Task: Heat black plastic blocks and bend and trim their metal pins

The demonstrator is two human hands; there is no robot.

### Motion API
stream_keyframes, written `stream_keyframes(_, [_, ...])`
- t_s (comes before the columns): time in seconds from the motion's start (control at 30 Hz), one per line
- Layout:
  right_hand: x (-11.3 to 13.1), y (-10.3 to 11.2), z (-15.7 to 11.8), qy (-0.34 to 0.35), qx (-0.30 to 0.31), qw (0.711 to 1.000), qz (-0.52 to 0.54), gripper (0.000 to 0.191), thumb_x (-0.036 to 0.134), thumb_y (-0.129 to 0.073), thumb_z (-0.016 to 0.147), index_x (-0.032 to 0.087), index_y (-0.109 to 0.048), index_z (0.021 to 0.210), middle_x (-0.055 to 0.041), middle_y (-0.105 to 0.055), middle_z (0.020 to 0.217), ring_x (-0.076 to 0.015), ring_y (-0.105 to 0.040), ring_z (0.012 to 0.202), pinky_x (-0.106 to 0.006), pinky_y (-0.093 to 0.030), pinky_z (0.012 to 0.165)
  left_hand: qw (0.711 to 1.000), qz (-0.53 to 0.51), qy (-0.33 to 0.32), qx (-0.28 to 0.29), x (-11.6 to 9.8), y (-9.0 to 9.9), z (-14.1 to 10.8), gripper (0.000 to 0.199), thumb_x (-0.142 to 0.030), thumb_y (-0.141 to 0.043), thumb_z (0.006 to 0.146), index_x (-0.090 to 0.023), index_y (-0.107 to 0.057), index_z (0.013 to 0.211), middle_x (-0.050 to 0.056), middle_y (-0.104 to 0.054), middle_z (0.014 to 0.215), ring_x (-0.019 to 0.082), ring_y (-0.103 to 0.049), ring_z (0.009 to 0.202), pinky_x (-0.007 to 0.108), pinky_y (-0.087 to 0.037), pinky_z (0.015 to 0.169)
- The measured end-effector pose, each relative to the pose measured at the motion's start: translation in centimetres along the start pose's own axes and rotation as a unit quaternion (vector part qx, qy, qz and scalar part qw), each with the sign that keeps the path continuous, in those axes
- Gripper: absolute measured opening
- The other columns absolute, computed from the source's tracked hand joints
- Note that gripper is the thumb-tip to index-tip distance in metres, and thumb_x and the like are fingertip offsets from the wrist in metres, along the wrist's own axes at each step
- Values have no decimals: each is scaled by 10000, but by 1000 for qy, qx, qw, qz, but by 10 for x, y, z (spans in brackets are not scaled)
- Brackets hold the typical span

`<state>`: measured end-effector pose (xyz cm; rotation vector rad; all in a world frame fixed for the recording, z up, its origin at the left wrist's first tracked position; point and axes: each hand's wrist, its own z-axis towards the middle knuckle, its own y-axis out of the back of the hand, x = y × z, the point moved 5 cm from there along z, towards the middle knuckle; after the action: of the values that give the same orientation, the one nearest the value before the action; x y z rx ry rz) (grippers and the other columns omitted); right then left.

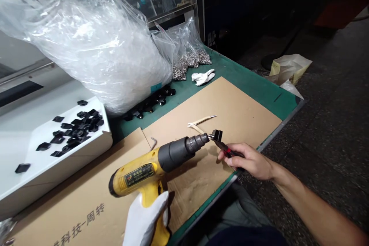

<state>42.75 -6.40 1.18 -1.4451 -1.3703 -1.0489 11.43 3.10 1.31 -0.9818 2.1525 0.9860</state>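
My left hand [145,215], in a white glove, is wrapped round the grip of a yellow and black heat gun [144,169]. The gun's stepped metal nozzle points right, close to a small black part [216,135] with a shiny metal bit on its near side. My bare right hand [249,159] is closed on pliers [227,150] with dark and red handles. Their jaws are at the black part, though the exact grip is too small to make out. Behind the nozzle, cream-handled pliers [198,123] lie on the cardboard [248,111].
A white bin [106,138] with many black parts [77,128] stands left. Behind are a big clear bag [109,46], bags of small metal pieces [191,61] and a white glove [203,77]. A hex key [153,143] lies behind the gun. The table edge [271,138] runs along the right.
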Motion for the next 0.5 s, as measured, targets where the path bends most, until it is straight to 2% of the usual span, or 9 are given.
stream_keyframes(0.5, [-8, 1, -1, -1, -6, 999, -40, 268, 309, -589, 941, 166, -708, 1134, -30, -608, 841, -156, -503, 727, -286, -414, 647, 998, -31, -31, 49, 14, 2, 6, 455, -552, -670, 841, -205, -547, 573, 5, -592, 471, 162, -533, 473, 262, -444, 512])
